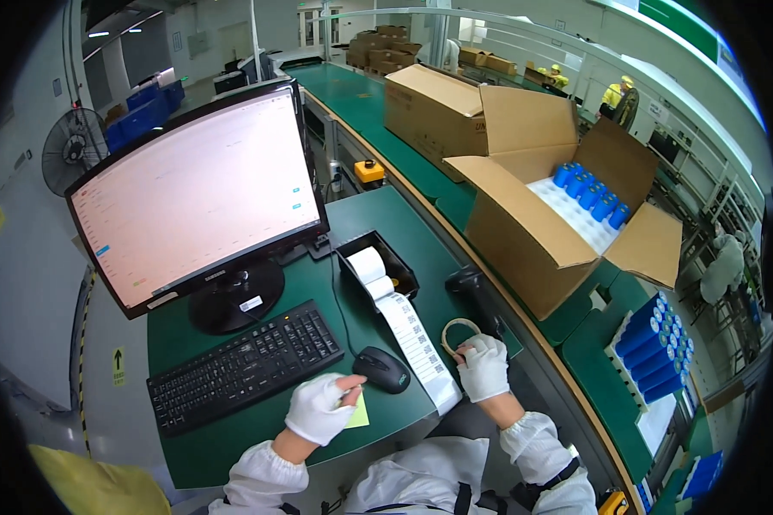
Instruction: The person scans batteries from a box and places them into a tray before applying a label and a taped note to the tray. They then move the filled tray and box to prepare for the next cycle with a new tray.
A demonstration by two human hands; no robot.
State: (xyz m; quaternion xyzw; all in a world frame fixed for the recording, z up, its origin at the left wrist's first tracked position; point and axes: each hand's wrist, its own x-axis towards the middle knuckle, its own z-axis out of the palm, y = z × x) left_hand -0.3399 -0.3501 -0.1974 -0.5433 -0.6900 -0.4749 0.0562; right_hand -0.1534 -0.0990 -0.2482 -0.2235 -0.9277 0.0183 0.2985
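**Label strip on the green desk**

Label strip (408,330) runs from a white roll in a black tray (404,268) down to the near edge of the green desk (378,215). The right hand (483,367), in a white glove, rests on the desk just right of the strip, touching a ring of tape (457,330). Its fingers are curled, but what they grip cannot be told. The left hand (319,408), also gloved, sits left of the strip, fingers closed on a small yellow note (358,415). A black mouse (382,369) lies between the left hand and the strip. A keyboard (242,367) and monitor (193,197) stand further left. An open cardboard box (524,232) with blue cylinders (591,193) sits to the right.
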